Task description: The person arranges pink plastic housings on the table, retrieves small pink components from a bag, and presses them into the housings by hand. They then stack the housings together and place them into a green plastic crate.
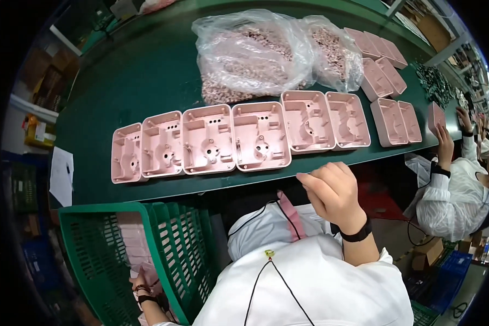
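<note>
My left hand (138,279) reaches down into a green plastic crate (156,244) at the lower left. Its fingers close on a pink plastic housing (141,270) inside, partly hidden. My right hand (334,193) is raised in front of the table edge with fingers curled in; whatever it may hold is hidden. Beyond it, several open pink plastic housings stand side by side along the near edge. Among them are a leftmost housing (127,153), a middle housing (261,136) and a rightmost one (349,120), with posts and holes inside.
Behind the row lie a large clear plastic bag (250,54) and a smaller bag (334,54), both full of small pink parts. More pink housings (388,122) and a heap of dark parts (434,84) are at the right. A co-worker's hand (445,144) holds a pink piece there. White paper (61,176) hangs left.
</note>
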Action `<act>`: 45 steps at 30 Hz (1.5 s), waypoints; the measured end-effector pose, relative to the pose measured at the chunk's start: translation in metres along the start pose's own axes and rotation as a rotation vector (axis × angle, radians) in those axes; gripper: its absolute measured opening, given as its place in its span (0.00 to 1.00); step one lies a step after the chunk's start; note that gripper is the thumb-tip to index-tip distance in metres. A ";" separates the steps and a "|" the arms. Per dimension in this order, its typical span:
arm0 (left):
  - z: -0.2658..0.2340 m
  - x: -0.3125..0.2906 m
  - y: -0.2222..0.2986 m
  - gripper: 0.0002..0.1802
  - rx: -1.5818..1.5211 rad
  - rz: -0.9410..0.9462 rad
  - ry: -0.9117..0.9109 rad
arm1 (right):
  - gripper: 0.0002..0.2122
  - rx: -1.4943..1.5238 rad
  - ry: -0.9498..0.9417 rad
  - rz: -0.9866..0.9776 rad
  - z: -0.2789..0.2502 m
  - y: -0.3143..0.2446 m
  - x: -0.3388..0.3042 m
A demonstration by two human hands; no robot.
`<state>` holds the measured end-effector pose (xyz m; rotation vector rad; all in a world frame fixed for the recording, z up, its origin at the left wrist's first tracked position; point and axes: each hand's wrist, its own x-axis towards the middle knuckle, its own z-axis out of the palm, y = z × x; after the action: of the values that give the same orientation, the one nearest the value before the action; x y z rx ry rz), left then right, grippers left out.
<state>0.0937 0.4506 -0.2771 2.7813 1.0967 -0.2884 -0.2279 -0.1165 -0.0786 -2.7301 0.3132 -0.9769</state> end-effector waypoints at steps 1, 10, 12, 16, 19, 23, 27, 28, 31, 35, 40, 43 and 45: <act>0.003 0.013 -0.009 0.48 0.003 0.010 0.004 | 0.12 -0.003 0.006 0.010 0.001 0.003 0.002; -0.034 0.010 0.009 0.44 -0.171 0.173 -0.145 | 0.12 0.064 0.054 -0.017 -0.004 0.014 0.010; -0.085 -0.021 0.031 0.38 -0.500 0.230 -0.111 | 0.12 0.040 0.050 -0.025 -0.016 0.026 0.011; -0.217 -0.095 0.078 0.35 -0.672 0.546 0.343 | 0.12 0.067 0.088 -0.031 -0.030 0.040 0.015; -0.270 -0.203 0.121 0.36 -0.902 1.061 0.289 | 0.12 0.201 0.052 -0.096 -0.025 0.045 0.035; -0.229 -0.370 0.203 0.40 -0.857 1.542 -0.151 | 0.23 0.522 0.105 -0.001 -0.020 0.045 0.052; -0.187 -0.468 0.275 0.46 -0.560 1.933 -0.685 | 0.34 0.881 0.034 0.170 -0.028 0.057 0.060; -0.179 -0.484 0.287 0.46 -0.416 2.060 -0.634 | 0.38 0.857 0.035 0.235 -0.030 0.065 0.055; -0.160 -0.535 0.307 0.47 -0.524 1.870 -1.017 | 0.47 0.785 0.058 0.411 -0.030 0.090 0.036; -0.136 -0.568 0.322 0.45 -0.622 1.727 -1.372 | 0.43 1.169 0.338 0.680 -0.019 0.107 0.022; -0.132 -0.568 0.334 0.40 -0.851 1.140 -1.912 | 0.41 1.265 0.410 0.712 -0.024 0.114 0.025; -0.135 -0.561 0.346 0.35 -0.889 0.904 -1.939 | 0.37 1.306 0.406 0.604 -0.018 0.106 0.034; -0.133 -0.548 0.352 0.33 -0.941 0.802 -1.916 | 0.32 1.309 0.550 0.443 -0.016 0.090 0.042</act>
<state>-0.0405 -0.1397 -0.0030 0.9037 -0.3582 -1.3154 -0.2177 -0.2159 -0.0665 -1.1528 0.2159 -1.1657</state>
